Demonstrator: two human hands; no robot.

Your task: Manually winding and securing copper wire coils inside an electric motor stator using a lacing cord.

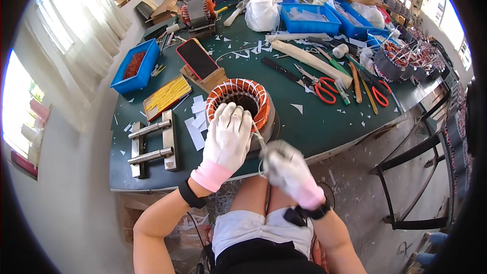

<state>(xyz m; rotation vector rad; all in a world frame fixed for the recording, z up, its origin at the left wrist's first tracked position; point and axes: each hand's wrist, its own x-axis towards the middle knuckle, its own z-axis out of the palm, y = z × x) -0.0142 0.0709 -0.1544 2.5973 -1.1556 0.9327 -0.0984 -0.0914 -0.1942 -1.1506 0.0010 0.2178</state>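
Note:
A motor stator (270,127) stands upright at the table's near edge, its ring of orange-red copper windings (259,99) laced round with white cord. My left hand (228,134), in a white glove with a pink cuff, lies over the near left of the ring. Its fingers bend over the winding toward the bore; the fingertips are partly hidden. White cord (259,138) runs taut from the ring's near right side to my right hand (288,167). That hand, gloved alike and blurred by motion, is closed on the cord just beyond the table edge, above my lap.
Left of the stator are a metal stand with two rods (152,144), a tray of yellow strips (167,96) and a phone (197,59). Red-handled scissors (324,90), wooden sticks and blue bins (309,19) lie farther right and back. A black metal rack (411,172) stands at right.

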